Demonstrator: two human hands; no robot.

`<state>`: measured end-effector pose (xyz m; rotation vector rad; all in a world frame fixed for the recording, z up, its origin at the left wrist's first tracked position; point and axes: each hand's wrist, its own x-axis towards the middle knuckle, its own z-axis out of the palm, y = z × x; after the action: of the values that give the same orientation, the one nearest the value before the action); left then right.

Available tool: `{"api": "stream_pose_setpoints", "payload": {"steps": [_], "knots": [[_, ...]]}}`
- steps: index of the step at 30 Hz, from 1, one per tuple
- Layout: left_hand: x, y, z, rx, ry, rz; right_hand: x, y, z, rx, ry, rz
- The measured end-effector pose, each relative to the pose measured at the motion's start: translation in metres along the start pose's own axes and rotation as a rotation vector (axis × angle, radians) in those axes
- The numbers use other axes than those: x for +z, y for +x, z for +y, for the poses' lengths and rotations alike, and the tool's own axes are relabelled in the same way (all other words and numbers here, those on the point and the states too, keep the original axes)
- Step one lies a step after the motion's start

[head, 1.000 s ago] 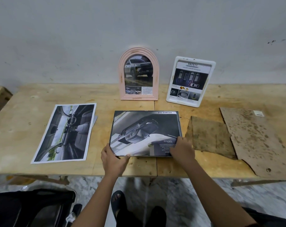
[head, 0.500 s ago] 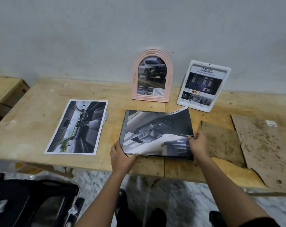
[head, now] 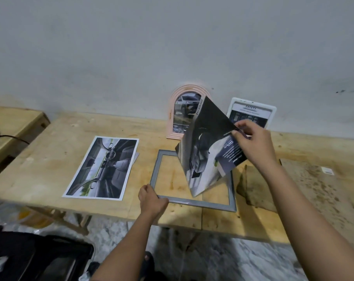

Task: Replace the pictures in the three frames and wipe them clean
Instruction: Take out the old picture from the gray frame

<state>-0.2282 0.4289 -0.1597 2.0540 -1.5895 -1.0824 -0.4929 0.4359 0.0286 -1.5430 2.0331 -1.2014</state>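
A grey rectangular frame (head: 193, 202) lies flat on the wooden table (head: 50, 165), with bare wood showing through it. My left hand (head: 151, 199) grips its near left corner. My right hand (head: 251, 145) pinches the dark car picture (head: 204, 151) by one edge and holds it tilted above the frame, its lower corner near the frame's opening. A second car-interior print (head: 103, 167) lies flat to the left. A pink arched frame (head: 184, 112) and a white frame (head: 251, 112) lean against the wall, both partly hidden by the lifted picture.
Two stained brown backing boards (head: 253, 189) (head: 322, 191) lie on the table's right side. A lower wooden bench (head: 12, 126) stands at the left with a black cable on it. A black bag (head: 36, 258) sits on the floor below.
My right hand has lifted the dark car picture up out of the grey frame, leaving the frame empty on the table. My left hand stays on the frame's near left corner.
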Motion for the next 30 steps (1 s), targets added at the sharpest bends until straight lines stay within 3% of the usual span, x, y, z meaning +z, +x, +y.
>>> {"api": "stream_pose_setpoints", "payload": {"steps": [4,6,8,11,13,17,20,24,30], "knots": [[-0.06,0.006,0.045,0.106,-0.622,0.329,-0.003,0.02,-0.057,-0.207,0.013,-0.169],[-0.102,0.007,0.063,0.27,-0.736,0.416,0.003,0.03,-0.085,-0.269,0.033,-0.33],[-0.14,0.008,0.066,0.416,-0.764,0.365,0.017,0.039,-0.111,-0.349,0.044,-0.439],[-0.182,0.01,0.047,0.448,-0.836,0.158,0.05,0.054,-0.148,-0.382,0.198,-0.455],[-0.204,0.015,0.024,0.394,-0.896,0.087,0.079,0.067,-0.171,-0.332,0.318,-0.428],[-0.253,0.041,-0.03,0.213,-1.066,0.097,0.164,0.088,-0.2,-0.116,0.581,-0.386],[-0.298,0.075,-0.069,0.116,-1.058,0.146,0.251,0.083,-0.2,0.132,0.708,-0.499],[-0.353,0.134,-0.129,-0.009,-0.863,0.237,0.371,0.032,-0.194,0.268,0.583,-0.664],[-0.389,0.207,-0.191,-0.111,-0.524,0.314,0.497,0.003,-0.201,0.308,0.346,-0.482]]}}
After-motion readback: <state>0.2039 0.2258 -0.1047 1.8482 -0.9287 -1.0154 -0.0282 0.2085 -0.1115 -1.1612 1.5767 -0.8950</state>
